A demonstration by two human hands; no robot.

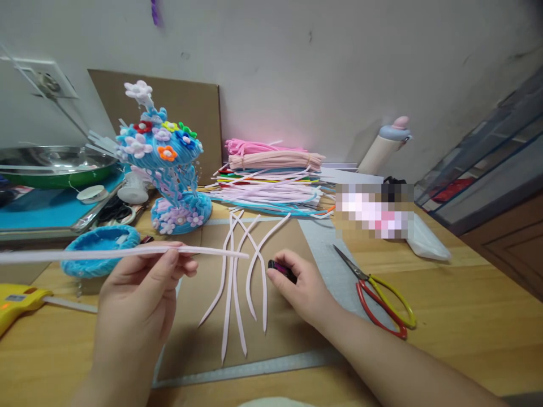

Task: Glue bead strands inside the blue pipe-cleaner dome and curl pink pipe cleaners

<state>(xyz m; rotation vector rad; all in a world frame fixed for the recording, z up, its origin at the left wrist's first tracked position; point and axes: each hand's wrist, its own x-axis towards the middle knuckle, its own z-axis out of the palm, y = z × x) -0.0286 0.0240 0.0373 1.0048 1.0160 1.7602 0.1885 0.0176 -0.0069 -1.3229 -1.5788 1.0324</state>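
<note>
My left hand [142,285] pinches a pale pink pipe cleaner [212,252] between thumb and fingers. The strip runs level across the view, its free end pointing right. Closed round a small black-and-purple object [283,270], my right hand [305,288] hovers at the right of the cardboard sheet [190,345]; fingers hide most of that object, so its kind is unclear. Several more pale pink pipe cleaners [228,316] with tapered ends lie on the cardboard between my hands, some crossing each other.
A blue pipe-cleaner ornament with flowers [159,150] stands behind a round blue piece [99,249]. Bundled pipe cleaners [271,189] lie at the back. Scissors [369,282] rest at right, a yellow glue gun [19,305] at left. A bottle [384,147] leans near the wall.
</note>
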